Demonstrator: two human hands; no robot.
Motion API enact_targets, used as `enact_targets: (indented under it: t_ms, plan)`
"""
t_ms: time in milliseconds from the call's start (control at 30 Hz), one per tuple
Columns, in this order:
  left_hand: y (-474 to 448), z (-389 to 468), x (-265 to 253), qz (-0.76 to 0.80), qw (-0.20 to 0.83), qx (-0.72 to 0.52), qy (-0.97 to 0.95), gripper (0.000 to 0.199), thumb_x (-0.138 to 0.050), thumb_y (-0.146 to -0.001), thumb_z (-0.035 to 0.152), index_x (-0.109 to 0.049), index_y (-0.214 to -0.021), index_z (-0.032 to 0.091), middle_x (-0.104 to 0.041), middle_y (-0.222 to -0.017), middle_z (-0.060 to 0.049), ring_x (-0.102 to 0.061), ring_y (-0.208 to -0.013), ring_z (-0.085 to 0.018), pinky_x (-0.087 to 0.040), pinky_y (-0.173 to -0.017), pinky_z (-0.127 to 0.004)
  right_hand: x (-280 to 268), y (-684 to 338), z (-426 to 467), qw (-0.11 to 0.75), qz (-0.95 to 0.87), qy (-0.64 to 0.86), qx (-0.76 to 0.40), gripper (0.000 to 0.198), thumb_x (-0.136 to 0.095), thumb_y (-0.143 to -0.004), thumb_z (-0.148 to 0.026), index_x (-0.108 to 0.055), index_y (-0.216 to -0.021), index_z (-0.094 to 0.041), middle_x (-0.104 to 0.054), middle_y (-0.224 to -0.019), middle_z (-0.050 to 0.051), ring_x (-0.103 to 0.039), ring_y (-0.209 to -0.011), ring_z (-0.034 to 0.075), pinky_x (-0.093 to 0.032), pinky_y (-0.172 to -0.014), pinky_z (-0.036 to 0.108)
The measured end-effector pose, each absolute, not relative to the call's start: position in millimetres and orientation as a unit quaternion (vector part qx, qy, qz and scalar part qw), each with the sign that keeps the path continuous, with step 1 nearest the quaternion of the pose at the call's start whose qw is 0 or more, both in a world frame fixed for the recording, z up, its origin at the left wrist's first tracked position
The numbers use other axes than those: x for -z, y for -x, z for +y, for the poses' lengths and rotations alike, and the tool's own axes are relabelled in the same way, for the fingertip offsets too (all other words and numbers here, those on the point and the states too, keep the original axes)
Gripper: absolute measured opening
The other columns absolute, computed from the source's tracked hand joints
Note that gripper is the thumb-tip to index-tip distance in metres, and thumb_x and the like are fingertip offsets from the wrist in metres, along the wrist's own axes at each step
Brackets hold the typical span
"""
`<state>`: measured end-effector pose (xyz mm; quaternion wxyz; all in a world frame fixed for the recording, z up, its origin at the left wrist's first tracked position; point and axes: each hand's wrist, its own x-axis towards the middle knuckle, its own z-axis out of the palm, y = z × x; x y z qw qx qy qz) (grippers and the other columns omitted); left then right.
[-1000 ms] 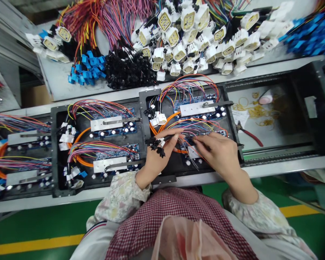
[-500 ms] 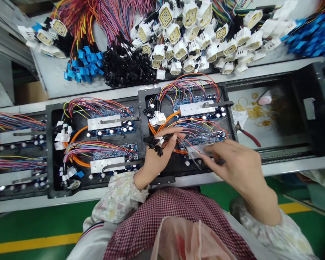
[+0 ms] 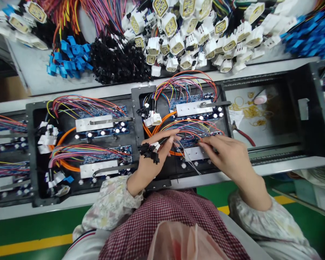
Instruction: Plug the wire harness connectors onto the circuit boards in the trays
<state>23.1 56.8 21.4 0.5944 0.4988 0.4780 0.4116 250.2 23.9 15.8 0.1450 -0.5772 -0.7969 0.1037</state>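
Observation:
My left hand (image 3: pixel 151 151) is closed around a wire harness, whose black connectors (image 3: pixel 149 152) stick out beside the thumb. Loose grey-white wire ends (image 3: pixel 190 161) from it hang over the silver plate (image 3: pixel 194 154) of the lower right circuit board (image 3: pixel 188 142). Thumb and forefinger of my right hand (image 3: pixel 222 153) pinch a wire at the edge of this board; the tip of the wire is hidden by the fingers. Coloured wires (image 3: pixel 189 124) arch over the board between both hands. Behind it lies a second wired board (image 3: pixel 196 108) in the same black tray (image 3: pixel 165 177).
Another black tray (image 3: pixel 29 155) with two wired boards stands on the left. Red-handled pliers (image 3: pixel 245 135) and yellow rubber bands (image 3: pixel 249 108) lie on the right. Piles of white connectors (image 3: pixel 176 45), black connectors (image 3: pixel 116 59) and blue connectors (image 3: pixel 67 57) fill the back shelf.
My right hand has moved from over the silver plate up to the board's edge. Grey-white wire ends now hang apart over the plate. The trays have shifted slightly left in view.

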Motion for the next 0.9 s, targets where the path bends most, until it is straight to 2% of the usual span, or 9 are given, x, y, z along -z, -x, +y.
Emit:
enact_targets:
  t_ms: [300,467,633,733,833,900]
  plan:
    - [-23,57,-21,0.465,0.600,-0.420,-0.497,0.020,-0.062,-0.095,0.029,-0.072,-0.112,0.023,-0.078,-0.098,-0.005,-0.073,-0.079,-0.015,-0.057,-0.053,-0.022,-22,-251,26,0.147,-0.813,0.554,-0.102,0.020,-0.056,-0.097,-0.031,-0.072,-0.090,-0.021,-0.075,-0.082,0.003,-0.068,-0.071,0.018,-0.047,-0.063,0.030]
    - [-23,57,-22,0.455,0.611,-0.413,-0.499,0.015,-0.060,-0.096,0.030,-0.071,-0.096,0.020,-0.076,-0.098,-0.006,-0.072,-0.077,-0.014,-0.057,-0.054,-0.022,-40,-238,14,0.231,-0.767,0.588,-0.108,0.015,-0.065,-0.092,-0.035,-0.072,-0.094,-0.022,-0.074,-0.077,0.002,-0.067,-0.064,0.018,-0.048,-0.063,0.032]
    - [-23,56,-20,0.420,0.640,-0.421,-0.487,0.018,-0.058,-0.097,0.032,-0.070,-0.099,0.019,-0.076,-0.103,-0.007,-0.073,-0.083,-0.016,-0.055,-0.053,-0.021,-34,-217,11,0.228,-0.806,0.534,-0.116,0.015,-0.055,-0.098,-0.027,-0.068,-0.099,-0.020,-0.073,-0.081,0.001,-0.067,-0.065,0.014,-0.044,-0.056,0.027]
    - [-23,55,-19,0.415,0.649,-0.423,-0.477,0.017,-0.058,-0.097,0.032,-0.070,-0.099,0.019,-0.076,-0.102,-0.007,-0.074,-0.082,-0.015,-0.055,-0.053,-0.020,-30,-217,14,0.211,-0.809,0.539,-0.107,0.021,-0.049,-0.100,-0.030,-0.066,-0.092,-0.020,-0.069,-0.076,0.000,-0.064,-0.060,0.013,-0.039,-0.052,0.027]
    - [-22,55,-19,0.415,0.647,-0.424,-0.478,0.017,-0.058,-0.097,0.030,-0.070,-0.098,0.019,-0.076,-0.101,-0.007,-0.073,-0.080,-0.015,-0.054,-0.053,-0.020,-32,-231,12,0.174,-0.809,0.556,-0.081,0.038,-0.046,-0.100,-0.043,-0.060,-0.072,-0.022,-0.060,-0.058,-0.002,-0.053,-0.045,0.012,-0.029,-0.044,0.029]
    - [-22,55,-18,0.422,0.640,-0.425,-0.481,0.017,-0.058,-0.097,0.030,-0.070,-0.097,0.019,-0.076,-0.101,-0.008,-0.073,-0.081,-0.015,-0.056,-0.053,-0.020,-34,-239,9,0.192,-0.781,0.592,-0.052,0.038,-0.049,-0.099,-0.045,-0.059,-0.070,-0.022,-0.057,-0.052,-0.003,-0.049,-0.042,0.012,-0.028,-0.043,0.029]
